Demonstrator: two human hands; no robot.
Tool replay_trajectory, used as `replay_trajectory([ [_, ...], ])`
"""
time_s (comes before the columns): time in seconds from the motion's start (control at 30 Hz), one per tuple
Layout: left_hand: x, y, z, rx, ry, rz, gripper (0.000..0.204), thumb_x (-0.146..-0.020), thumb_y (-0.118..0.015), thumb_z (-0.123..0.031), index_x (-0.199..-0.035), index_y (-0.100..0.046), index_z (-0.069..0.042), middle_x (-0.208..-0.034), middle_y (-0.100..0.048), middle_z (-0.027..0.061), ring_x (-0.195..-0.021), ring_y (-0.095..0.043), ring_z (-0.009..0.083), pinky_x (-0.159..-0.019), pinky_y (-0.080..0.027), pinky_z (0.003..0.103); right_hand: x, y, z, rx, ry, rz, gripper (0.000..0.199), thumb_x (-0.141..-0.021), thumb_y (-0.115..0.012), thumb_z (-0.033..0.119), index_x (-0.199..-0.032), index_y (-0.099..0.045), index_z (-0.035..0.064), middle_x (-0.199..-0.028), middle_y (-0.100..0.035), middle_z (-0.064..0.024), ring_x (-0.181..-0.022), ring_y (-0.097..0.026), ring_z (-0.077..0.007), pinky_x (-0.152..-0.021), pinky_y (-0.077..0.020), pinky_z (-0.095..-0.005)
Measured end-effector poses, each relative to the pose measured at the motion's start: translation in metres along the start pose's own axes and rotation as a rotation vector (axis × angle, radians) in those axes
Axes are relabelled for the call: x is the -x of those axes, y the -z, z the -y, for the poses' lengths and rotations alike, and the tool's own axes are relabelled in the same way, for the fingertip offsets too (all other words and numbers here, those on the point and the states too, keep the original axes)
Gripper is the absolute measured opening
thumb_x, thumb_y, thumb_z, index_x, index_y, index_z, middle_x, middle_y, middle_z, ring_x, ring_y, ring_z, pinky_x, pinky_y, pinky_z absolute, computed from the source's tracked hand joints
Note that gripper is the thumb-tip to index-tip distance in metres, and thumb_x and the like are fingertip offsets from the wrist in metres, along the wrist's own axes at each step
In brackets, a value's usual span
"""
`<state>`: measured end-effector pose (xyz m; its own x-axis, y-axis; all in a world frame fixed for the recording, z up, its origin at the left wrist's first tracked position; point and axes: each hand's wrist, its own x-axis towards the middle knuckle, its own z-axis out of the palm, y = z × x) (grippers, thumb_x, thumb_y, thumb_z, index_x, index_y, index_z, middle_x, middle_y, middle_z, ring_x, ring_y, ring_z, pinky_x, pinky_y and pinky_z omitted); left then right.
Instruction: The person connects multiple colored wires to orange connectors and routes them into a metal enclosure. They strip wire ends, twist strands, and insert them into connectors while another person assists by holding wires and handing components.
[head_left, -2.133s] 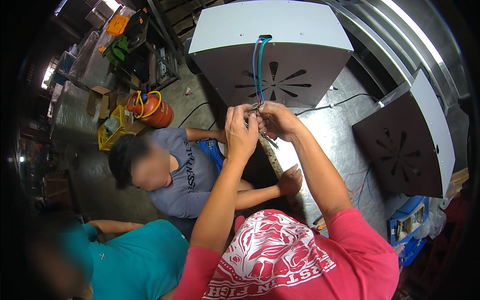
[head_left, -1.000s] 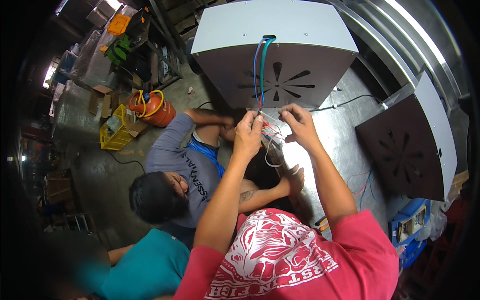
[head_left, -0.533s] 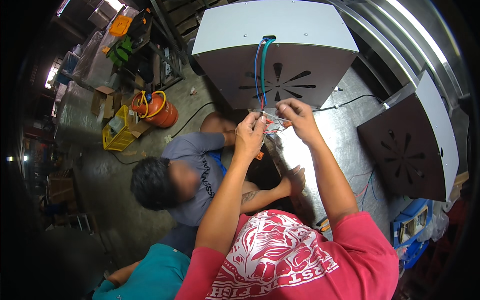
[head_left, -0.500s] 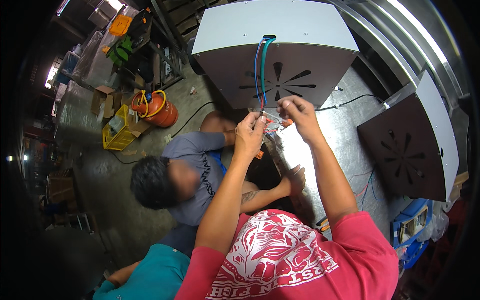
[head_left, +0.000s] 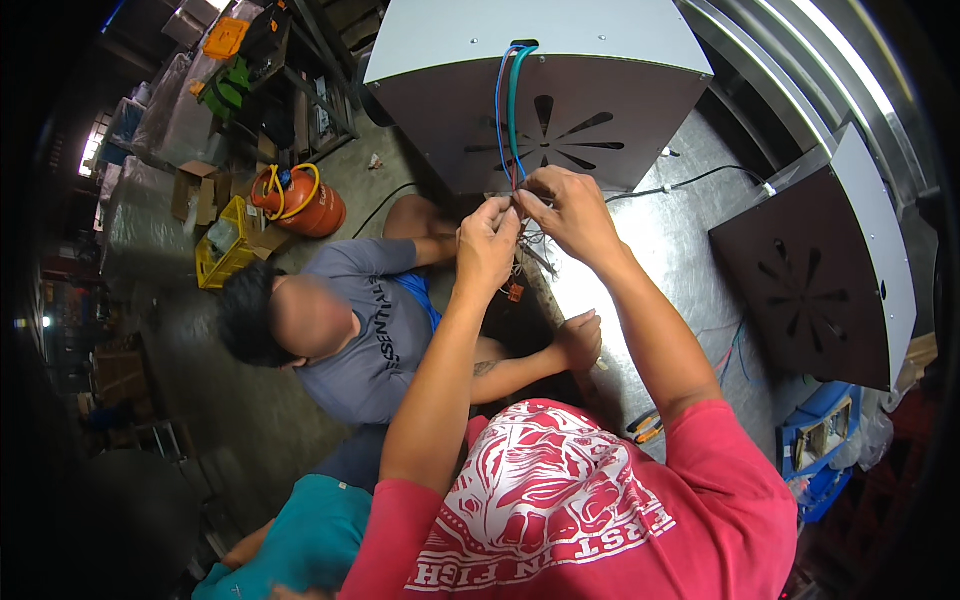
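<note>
My left hand (head_left: pixel 487 245) is closed, thumb and finger pinching the ends of thin wires. Facing it, my right hand (head_left: pixel 575 218) is closed on the same wires, fingertips almost touching the left ones. A blue wire (head_left: pixel 500 110) and a thicker green cable (head_left: pixel 514 105) hang from a hole at the top of a metal cabinet (head_left: pixel 430 125) and run down to my fingers. Below dangles a tangle of thin wires, with a small orange connector (head_left: pixel 515 293). The exact joint between my fingertips is hidden.
A second vented cabinet (head_left: pixel 800 270) stands right on the metal tabletop (head_left: pixel 660 290). Pliers (head_left: pixel 648 427) lie near my right upper arm. A seated person in a grey shirt (head_left: pixel 355 330) rests a hand at the table's edge. An orange gas cylinder (head_left: pixel 312 205) stands on the floor.
My right hand has moved left and down onto the wires beside my left hand. The view has shifted slightly, and the seated person's head and hand have moved.
</note>
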<state>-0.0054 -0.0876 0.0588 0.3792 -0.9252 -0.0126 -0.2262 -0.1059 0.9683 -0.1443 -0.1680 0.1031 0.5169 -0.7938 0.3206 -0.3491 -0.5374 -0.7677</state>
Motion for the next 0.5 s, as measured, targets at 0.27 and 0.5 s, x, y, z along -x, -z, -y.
replay_trajectory([
  [0.27,-0.002,-0.009,-0.005,-0.136,-0.034,-0.06,0.021,-0.099,-0.059,-0.012,-0.11,-0.069,0.003,-0.078,-0.069,0.0008,-0.071,-0.056,0.0038,-0.066,-0.047,0.024,-0.005,-0.009,0.001,0.213,-0.095,-0.015,0.029,-0.086,-0.063,0.024,-0.079,-0.06,-0.0034,-0.085,-0.067,-0.0225,-0.08,-0.065,-0.0441,-0.069,-0.0514,-0.0508],
  [0.5,-0.002,-0.009,-0.003,-0.18,-0.013,-0.013,0.024,-0.094,-0.061,-0.014,-0.11,-0.068,0.002,-0.087,-0.074,0.0192,-0.081,-0.074,0.0266,-0.076,-0.055,0.037,-0.007,-0.011,-0.005,0.066,-0.165,-0.014,0.029,-0.083,-0.062,0.025,-0.079,-0.059,-0.0029,-0.073,-0.064,-0.0236,-0.073,-0.064,-0.0453,-0.067,-0.05,-0.0499],
])
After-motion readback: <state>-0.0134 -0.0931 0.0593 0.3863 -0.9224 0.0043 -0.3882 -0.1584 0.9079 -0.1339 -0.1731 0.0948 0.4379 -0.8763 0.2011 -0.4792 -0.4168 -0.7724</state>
